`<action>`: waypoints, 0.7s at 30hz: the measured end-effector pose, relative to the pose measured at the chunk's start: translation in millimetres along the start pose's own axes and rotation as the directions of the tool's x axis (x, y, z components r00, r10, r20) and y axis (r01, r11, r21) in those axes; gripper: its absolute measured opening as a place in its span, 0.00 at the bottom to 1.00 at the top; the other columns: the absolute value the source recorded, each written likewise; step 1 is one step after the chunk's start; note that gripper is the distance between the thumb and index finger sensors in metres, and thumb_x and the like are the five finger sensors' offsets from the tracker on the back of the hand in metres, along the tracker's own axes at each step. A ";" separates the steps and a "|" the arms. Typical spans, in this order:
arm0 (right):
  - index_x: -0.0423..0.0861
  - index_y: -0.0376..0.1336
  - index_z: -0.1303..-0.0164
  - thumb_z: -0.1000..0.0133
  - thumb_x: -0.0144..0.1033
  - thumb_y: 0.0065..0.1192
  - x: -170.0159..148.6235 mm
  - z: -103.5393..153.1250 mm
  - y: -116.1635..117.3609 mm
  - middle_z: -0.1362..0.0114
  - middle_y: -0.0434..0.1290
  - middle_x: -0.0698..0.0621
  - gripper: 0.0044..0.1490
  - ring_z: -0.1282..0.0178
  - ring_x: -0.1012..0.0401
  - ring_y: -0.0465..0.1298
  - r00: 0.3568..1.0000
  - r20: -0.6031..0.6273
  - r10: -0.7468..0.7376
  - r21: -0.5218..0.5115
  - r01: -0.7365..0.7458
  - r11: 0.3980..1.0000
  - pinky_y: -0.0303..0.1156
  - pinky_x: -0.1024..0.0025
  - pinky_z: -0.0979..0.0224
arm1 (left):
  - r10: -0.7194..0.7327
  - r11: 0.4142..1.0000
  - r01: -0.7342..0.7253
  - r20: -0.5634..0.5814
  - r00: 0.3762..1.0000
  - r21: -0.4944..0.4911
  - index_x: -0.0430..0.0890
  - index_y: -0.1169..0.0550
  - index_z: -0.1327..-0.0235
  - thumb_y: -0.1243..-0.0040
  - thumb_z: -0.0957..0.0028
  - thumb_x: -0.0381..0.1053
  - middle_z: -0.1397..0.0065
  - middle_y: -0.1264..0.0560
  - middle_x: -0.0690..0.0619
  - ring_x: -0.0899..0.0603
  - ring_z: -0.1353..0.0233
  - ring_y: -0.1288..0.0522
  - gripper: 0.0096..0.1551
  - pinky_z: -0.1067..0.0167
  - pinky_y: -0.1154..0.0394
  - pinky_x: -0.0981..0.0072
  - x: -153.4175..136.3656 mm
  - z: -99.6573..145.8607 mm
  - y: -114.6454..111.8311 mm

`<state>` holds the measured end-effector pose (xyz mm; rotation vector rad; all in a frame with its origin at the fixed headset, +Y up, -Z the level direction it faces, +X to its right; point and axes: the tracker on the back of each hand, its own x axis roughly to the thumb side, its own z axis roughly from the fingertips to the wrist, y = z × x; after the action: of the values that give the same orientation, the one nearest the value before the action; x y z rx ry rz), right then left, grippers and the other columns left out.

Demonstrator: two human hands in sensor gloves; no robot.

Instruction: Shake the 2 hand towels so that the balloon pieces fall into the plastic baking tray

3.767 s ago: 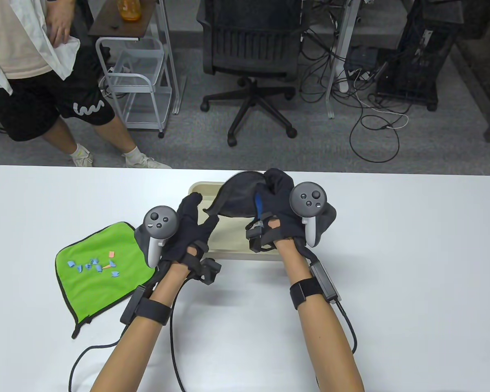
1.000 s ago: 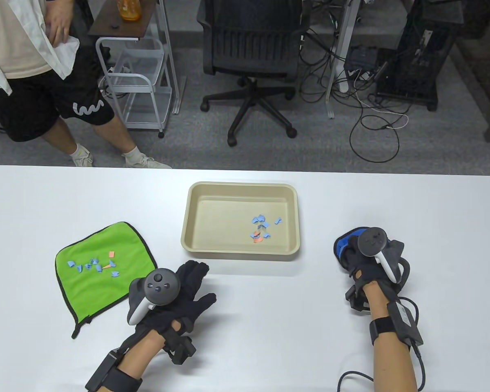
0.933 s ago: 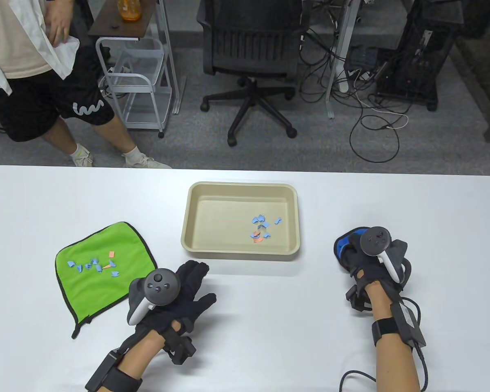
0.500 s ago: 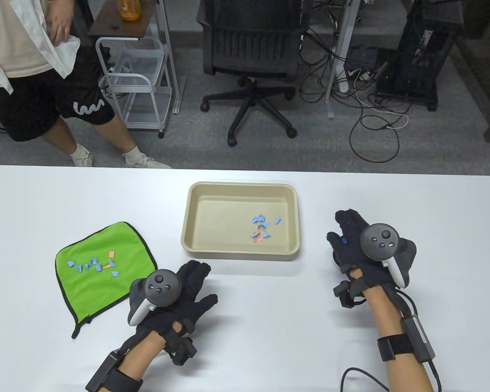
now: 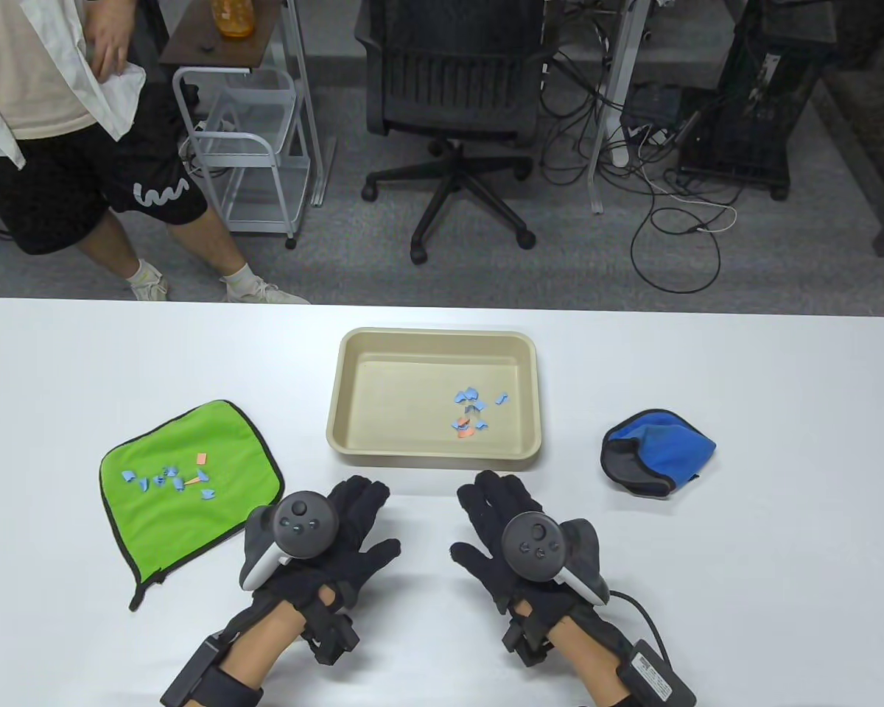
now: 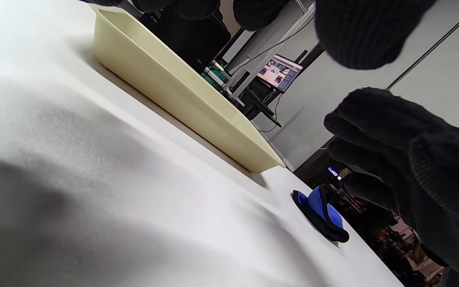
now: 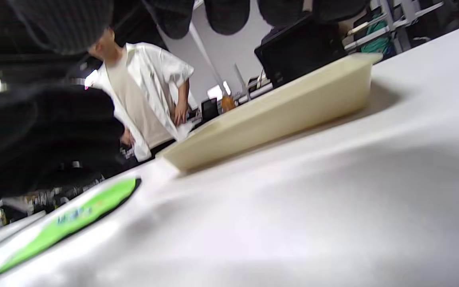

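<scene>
A beige plastic baking tray [image 5: 346,434] [image 6: 181,91] [image 7: 277,115] sits mid-table with several blue and orange balloon pieces [image 5: 471,412] inside. Left of it lies a flat green hand towel [image 5: 228,456] [image 7: 74,215] carrying several balloon pieces [image 5: 169,479]. A crumpled blue hand towel [image 5: 659,449] [image 6: 325,211] lies right of the tray, untouched. My left hand [image 5: 353,523] and right hand [image 5: 497,523] lie side by side near the table's front, fingers straight and spread, holding nothing.
A person [image 5: 51,125] [image 7: 146,95] stands beyond the table's far left corner. An office chair [image 5: 457,96], a wire cart [image 5: 243,147] and floor cables [image 5: 678,213] lie beyond the far edge. Hand cables [image 5: 648,618] trail off the front edge.
My right hand let go of the blue towel, left it crumpled right of the tray, and moved left to the front centre. The left hand shifted slightly right.
</scene>
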<state>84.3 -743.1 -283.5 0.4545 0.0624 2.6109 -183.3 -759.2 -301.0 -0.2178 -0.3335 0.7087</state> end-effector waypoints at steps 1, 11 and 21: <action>0.60 0.45 0.22 0.52 0.64 0.54 1.0 -0.1 1.2 0.10 0.45 0.51 0.48 0.12 0.46 0.45 1.000 -0.001 0.002 -0.017 -0.002 1.000 0.52 0.40 0.18 | -0.004 1.000 0.004 0.000 1.000 -0.004 0.55 0.49 0.25 0.44 0.58 0.66 0.18 0.57 0.44 0.29 0.17 0.56 0.49 0.27 0.49 0.31 0.2 -0.4 -1.1; 0.59 0.45 0.22 0.52 0.64 0.54 -2.8 -3.8 1.5 0.10 0.45 0.51 0.49 0.12 0.46 0.45 1.000 -0.023 -0.010 -0.015 0.010 1.000 0.52 0.40 0.18 | -0.015 1.000 0.015 -0.005 1.000 -0.016 0.56 0.50 0.25 0.44 0.58 0.66 0.18 0.57 0.44 0.28 0.17 0.57 0.50 0.28 0.50 0.30 -0.7 -1.7 -5.6; 0.59 0.46 0.22 0.52 0.64 0.54 -1.7 -3.4 0.8 0.10 0.46 0.50 0.48 0.12 0.46 0.46 1.000 -0.011 -0.002 -0.019 0.002 1.000 0.52 0.39 0.18 | -0.025 0.999 0.025 -0.020 0.999 -0.036 0.57 0.51 0.25 0.44 0.59 0.68 0.18 0.61 0.44 0.28 0.17 0.62 0.51 0.28 0.54 0.26 -0.2 0.1 5.6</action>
<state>84.2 -744.5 -287.1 0.4327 0.0415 2.6097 -186.8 -755.1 -302.7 -0.2546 -0.3288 0.6758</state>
